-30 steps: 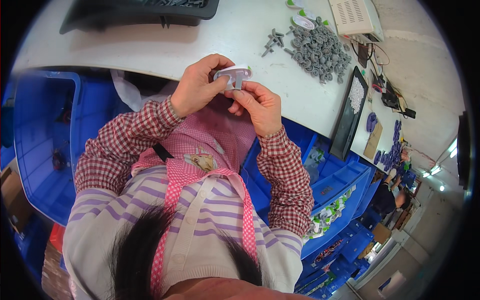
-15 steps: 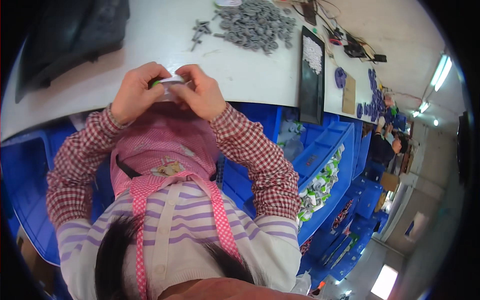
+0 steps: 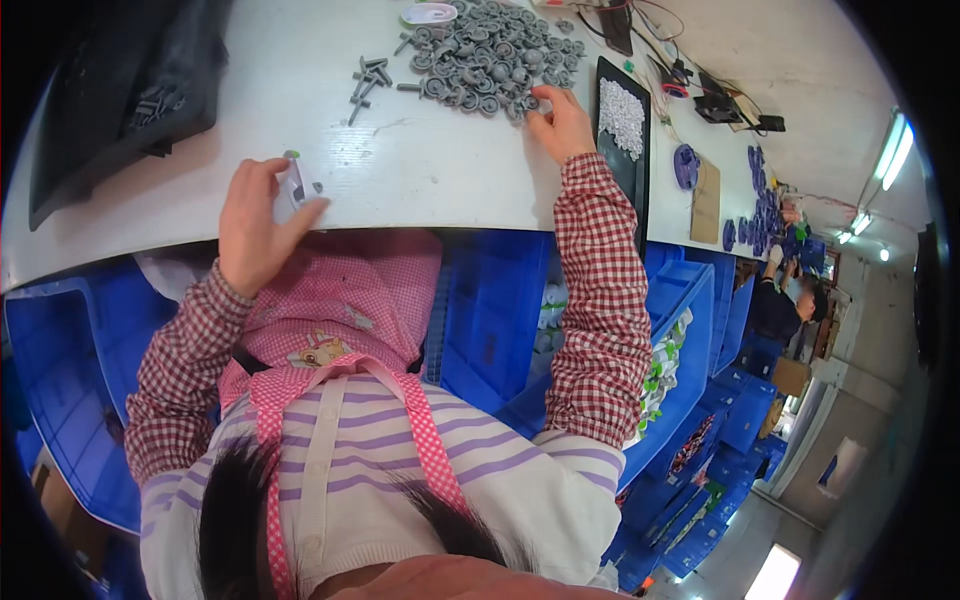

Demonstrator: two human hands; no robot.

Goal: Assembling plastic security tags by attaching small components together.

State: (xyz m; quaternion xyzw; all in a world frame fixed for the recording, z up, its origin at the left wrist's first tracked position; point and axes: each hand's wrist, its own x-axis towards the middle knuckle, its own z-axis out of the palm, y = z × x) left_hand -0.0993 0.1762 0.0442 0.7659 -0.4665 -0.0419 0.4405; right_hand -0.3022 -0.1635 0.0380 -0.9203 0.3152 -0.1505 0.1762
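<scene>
My left hand [image 3: 255, 220] is at the near edge of the white table, its thumb and fingers closed around a small white plastic part [image 3: 296, 180] with a bit of green at its end. Right beside that part lies a tiny dark grey piece [image 3: 318, 187]. Further out, my right hand [image 3: 563, 128] reaches to the right edge of a pile of grey round plastic parts [image 3: 485, 60]. Its thumb and index finger pinch one of them there. Several grey pieces with stems [image 3: 366, 82] lie left of the pile.
A white oval part [image 3: 428, 13] rests behind the pile. A black tray [image 3: 622, 165] of small white pieces stands at the right, a black bin [image 3: 130, 100] at the left. Blue crates [image 3: 690, 300] sit below the table edge. Another person [image 3: 775, 310] works far right.
My hands were together over the white part at the table edge. My right hand has let go and moved out right to the grey pile; my left has kept the part, shifting slightly left.
</scene>
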